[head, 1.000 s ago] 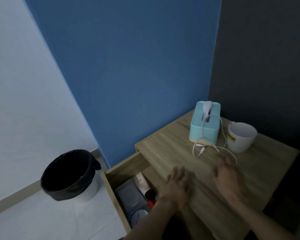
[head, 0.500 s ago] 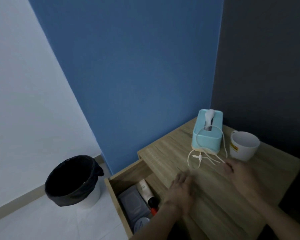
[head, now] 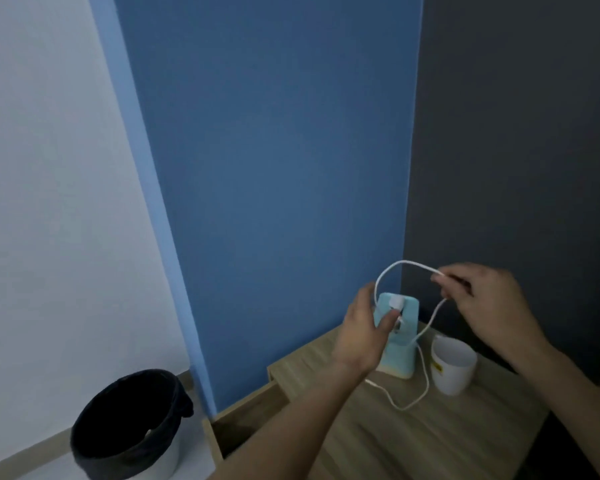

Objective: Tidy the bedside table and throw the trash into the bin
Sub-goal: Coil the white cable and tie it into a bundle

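Where both hands had hovered empty a second earlier, the fingers of the left hand [head: 361,327] pinched the plug end of the thin white charging cable [head: 403,261], and those of the right hand [head: 489,299] its raised loop. Its tail trailed on the pale wooden table [head: 465,431], so coiling had probably begun.

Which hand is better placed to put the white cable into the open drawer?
Probably the left hand: it pinches the cable on the side of the open drawer. The right hand holds it nearer the mug, farther away.
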The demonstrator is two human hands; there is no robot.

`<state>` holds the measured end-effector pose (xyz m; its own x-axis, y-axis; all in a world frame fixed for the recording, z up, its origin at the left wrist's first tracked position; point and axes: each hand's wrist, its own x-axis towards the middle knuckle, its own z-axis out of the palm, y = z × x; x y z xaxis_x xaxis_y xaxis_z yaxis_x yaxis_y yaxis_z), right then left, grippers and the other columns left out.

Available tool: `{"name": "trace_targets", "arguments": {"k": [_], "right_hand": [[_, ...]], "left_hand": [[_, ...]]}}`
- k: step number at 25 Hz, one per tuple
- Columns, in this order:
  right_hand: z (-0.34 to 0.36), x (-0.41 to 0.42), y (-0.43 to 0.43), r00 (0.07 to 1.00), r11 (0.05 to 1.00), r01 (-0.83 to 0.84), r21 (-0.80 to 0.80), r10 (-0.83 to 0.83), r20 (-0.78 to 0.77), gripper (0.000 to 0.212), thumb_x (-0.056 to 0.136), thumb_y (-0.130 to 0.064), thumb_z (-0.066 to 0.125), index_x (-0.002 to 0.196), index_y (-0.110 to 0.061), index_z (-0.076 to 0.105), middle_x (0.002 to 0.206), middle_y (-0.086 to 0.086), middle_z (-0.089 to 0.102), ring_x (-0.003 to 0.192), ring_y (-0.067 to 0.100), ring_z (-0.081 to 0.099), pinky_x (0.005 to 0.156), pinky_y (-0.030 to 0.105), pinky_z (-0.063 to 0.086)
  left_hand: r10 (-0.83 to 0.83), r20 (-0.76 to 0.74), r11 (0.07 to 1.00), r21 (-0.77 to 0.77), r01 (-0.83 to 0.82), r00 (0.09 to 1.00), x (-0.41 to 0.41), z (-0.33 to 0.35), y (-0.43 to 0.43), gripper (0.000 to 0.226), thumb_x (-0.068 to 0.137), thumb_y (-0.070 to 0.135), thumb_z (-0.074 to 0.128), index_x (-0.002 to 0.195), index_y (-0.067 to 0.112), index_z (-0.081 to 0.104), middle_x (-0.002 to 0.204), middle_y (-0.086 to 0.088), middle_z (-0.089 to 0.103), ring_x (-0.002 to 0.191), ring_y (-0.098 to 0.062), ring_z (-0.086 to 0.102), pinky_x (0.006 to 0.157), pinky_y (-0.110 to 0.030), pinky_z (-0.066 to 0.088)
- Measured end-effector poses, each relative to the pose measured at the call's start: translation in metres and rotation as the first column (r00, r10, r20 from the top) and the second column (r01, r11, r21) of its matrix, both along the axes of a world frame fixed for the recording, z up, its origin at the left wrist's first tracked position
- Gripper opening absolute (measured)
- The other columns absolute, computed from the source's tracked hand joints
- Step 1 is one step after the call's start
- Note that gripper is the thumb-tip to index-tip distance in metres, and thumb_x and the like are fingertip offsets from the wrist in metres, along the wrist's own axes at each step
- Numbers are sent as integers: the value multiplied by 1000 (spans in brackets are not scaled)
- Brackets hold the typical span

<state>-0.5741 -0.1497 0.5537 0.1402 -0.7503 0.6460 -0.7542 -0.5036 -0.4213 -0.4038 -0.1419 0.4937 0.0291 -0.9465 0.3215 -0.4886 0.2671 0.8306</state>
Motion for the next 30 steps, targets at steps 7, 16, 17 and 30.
{"name": "trace_targets", "arguments": {"k": [7, 16, 17, 30], "right_hand": [[132, 3, 46, 995, 988, -52, -143, 64, 79, 16, 88, -20, 56, 81, -20, 71, 61, -8, 63, 69, 20, 57, 57, 21, 36], [239, 41, 132, 835, 838, -545, 9, 542, 95, 16, 89, -17, 57, 103, -18, 64, 71, 1, 60, 52, 0, 52, 53, 17, 45], [251, 37, 145, 842, 845, -534, -42, 535, 69, 14, 89, -17, 57, 98, -20, 67, 63, 2, 56, 45, 1, 47, 46, 13, 39], [267, 58, 176, 707, 810, -571, -136, 569, 419, 28, 94, -9, 47, 69, -14, 60, 34, -5, 42, 28, 2, 28, 31, 11, 20]], "left_hand": [[-230, -306, 972, -31, 232, 924, 19, 132, 48, 22, 98, 4, 43, 79, 14, 44, 62, -1, 51, 55, -7, 55, 56, -24, 55], [-395, -243, 914, -198, 354, 886, 15, 276, 155, 31, 104, 18, 29, 77, 15, 42, 41, 8, 33, 29, -4, 25, 34, -12, 26], [-433, -238, 900, -165, 403, 869, 19, 283, 168, 31, 105, 22, 27, 79, 16, 43, 39, 10, 30, 30, -3, 22, 35, -11, 21], [-858, -260, 480, -104, 871, 442, 57, 329, 256, 15, 76, -2, 57, 85, 10, 56, 56, 2, 55, 44, -7, 48, 40, -14, 36]]}}
